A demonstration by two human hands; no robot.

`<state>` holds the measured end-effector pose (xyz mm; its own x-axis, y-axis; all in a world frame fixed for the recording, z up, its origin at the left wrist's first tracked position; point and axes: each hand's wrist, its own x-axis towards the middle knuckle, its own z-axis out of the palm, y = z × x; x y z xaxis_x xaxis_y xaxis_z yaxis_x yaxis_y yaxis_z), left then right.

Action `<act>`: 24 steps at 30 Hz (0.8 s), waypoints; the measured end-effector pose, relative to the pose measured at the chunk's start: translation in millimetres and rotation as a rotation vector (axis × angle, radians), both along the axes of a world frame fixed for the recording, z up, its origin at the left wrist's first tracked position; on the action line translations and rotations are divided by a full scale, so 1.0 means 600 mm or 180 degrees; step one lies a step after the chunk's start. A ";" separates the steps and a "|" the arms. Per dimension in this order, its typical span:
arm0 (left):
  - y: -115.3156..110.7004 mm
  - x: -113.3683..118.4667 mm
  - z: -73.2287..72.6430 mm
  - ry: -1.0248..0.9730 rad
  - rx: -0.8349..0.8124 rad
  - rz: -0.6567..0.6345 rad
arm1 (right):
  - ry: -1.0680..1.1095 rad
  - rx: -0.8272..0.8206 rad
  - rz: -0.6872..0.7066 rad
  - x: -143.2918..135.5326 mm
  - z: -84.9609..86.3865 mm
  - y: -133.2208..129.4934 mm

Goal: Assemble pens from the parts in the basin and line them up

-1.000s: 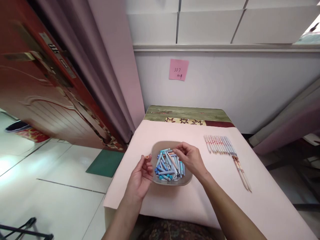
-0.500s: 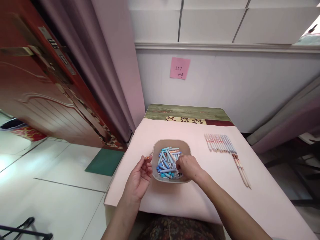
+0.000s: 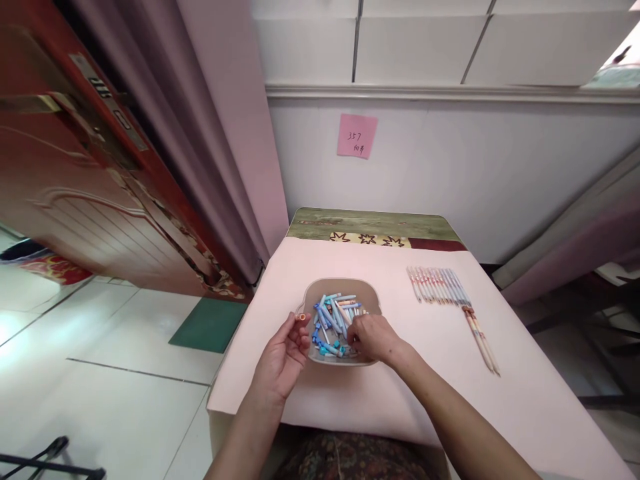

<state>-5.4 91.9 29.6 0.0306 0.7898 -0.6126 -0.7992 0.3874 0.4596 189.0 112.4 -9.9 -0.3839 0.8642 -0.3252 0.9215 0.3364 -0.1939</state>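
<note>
My left hand (image 3: 285,350) pinches a small orange pen part (image 3: 301,318) between thumb and fingertips, its round open end towards me. It is just off the left rim of a grey-beige plastic tub (image 3: 371,298). Inside the tub lies a loose heap of blue, turquoise and pale pen parts (image 3: 327,319), with a few orange ones among them. My right hand (image 3: 373,337) reaches over the tub's right side, fingers curled down into the heap. Its fingertips are hidden, so I cannot make out what they hold.
On the right of the pale-covered table (image 3: 400,400), a row of slim pens (image 3: 435,285) lies side by side. Two longer pens (image 3: 481,340) extend from it towards me. A pink note (image 3: 357,136) sticks to the wall behind, and a red door (image 3: 75,167) stands left.
My right hand has shifted slightly left within the tub, and pen parts near its front have moved, baring some of the bottom. My left hand keeps the orange part, slightly nearer the tub.
</note>
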 end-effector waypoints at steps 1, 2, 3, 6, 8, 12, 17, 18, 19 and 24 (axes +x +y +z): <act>0.000 0.002 0.000 -0.0006 0.0003 -0.0014 | -0.0008 -0.0038 0.0023 -0.001 0.000 -0.001; 0.000 0.004 0.000 -0.0009 0.0005 -0.0026 | -0.0017 -0.0071 0.0048 -0.004 0.000 -0.001; 0.000 0.006 -0.001 -0.0007 0.0006 -0.0034 | -0.0027 -0.0096 0.0070 -0.007 -0.001 -0.001; 0.000 0.011 -0.004 0.0014 0.0008 -0.0051 | -0.0044 -0.0134 0.0167 -0.018 -0.001 0.000; 0.000 0.012 -0.007 0.0021 0.0009 -0.0062 | -0.0046 -0.0143 0.0251 -0.026 0.001 0.003; -0.001 0.011 -0.011 0.0047 0.0045 -0.0057 | -0.0067 -0.0115 0.0338 -0.040 0.007 0.005; -0.002 0.008 -0.010 0.0021 0.0081 -0.0067 | 0.0033 -0.0030 0.0190 -0.033 0.007 0.003; -0.002 0.009 -0.009 0.0016 0.0084 -0.0065 | 0.0074 -0.0010 0.0126 -0.028 0.006 0.003; -0.002 0.010 -0.009 0.0012 0.0090 -0.0068 | 0.0125 0.0008 0.0064 -0.022 0.006 0.003; -0.001 0.018 -0.010 -0.0001 0.0109 -0.0110 | 0.0437 0.0074 -0.0137 0.008 0.013 0.003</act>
